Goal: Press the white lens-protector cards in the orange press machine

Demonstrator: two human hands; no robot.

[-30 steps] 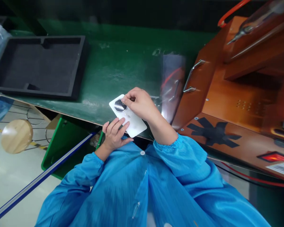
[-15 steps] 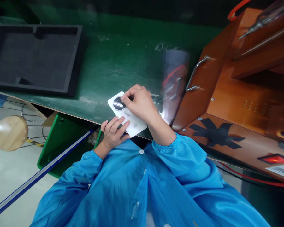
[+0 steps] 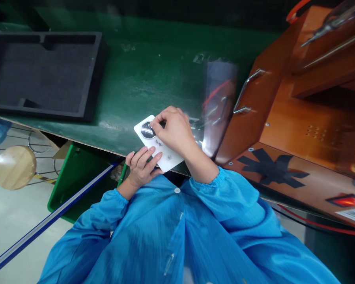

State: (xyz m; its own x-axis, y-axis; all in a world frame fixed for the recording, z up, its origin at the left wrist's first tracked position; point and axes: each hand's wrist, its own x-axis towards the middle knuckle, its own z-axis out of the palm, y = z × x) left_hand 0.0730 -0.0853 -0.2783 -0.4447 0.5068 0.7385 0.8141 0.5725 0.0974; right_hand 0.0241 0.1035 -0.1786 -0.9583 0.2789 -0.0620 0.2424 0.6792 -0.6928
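White phone back cover (image 3: pixel 162 152) sits at the near edge of the green desk (image 3: pixel 154 79), partly overhanging it. Left hand (image 3: pixel 140 167) supports the cover from below, fingers (image 3: pixel 149 156) flat and spread on its near end, loosely open grip. Right hand (image 3: pixel 173 130) rests on top, thumb and forefinger pinched closed at the dark round camera ring (image 3: pixel 147 130) near the cover's far corner. Both sleeves are blue. Black foam tray (image 3: pixel 44 75) lies toward the far left corner of the desk. Orange machine (image 3: pixel 298 118) stands along the right edge, clear plastic sheet (image 3: pixel 217 98) just beside it.
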